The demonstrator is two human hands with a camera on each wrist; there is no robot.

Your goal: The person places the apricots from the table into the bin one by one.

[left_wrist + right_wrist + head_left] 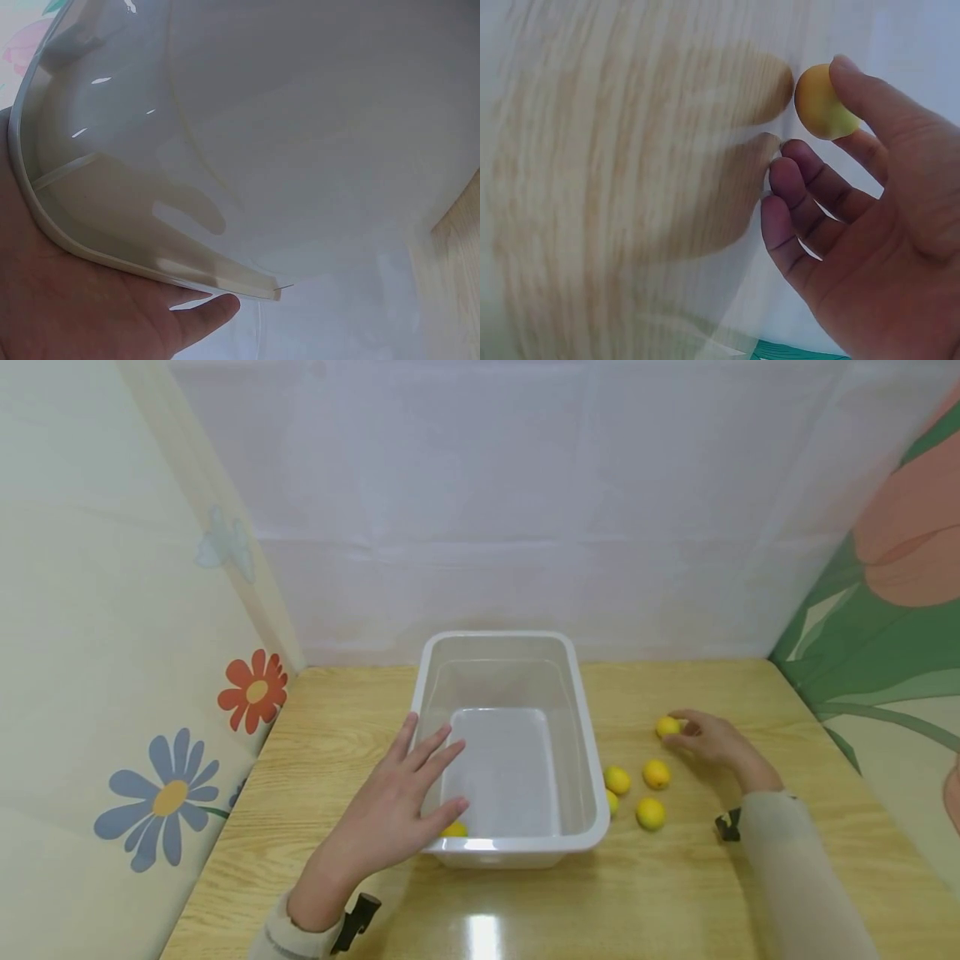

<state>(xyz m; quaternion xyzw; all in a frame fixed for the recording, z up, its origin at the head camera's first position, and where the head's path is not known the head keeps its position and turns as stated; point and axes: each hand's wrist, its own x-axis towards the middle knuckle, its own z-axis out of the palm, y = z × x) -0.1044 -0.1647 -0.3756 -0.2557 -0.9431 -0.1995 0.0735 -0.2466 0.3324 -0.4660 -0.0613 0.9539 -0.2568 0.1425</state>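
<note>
My right hand [712, 743] pinches a small yellow lemon [668, 727] between thumb and index finger, low over the right part of the table. In the right wrist view this lemon [817, 105] shows a greenish patch, and the other fingers are loosely bent with their tips at the tabletop. To the left, my left hand [393, 810] lies over the near-left rim of a light grey plastic tub [587, 727], fingers spread and thumb over the inside. Another yellow fruit [455, 830] is inside the tub's near-left corner, partly hidden by the rim and thumb.
Between the tub and my right hand lie several more lemons, among them one lemon [656, 773] and a nearer one [650, 813]. One lemon [613, 804] is partly hidden by the tub's right side. Cloth-covered walls enclose the wooden table [630, 902] at back and sides.
</note>
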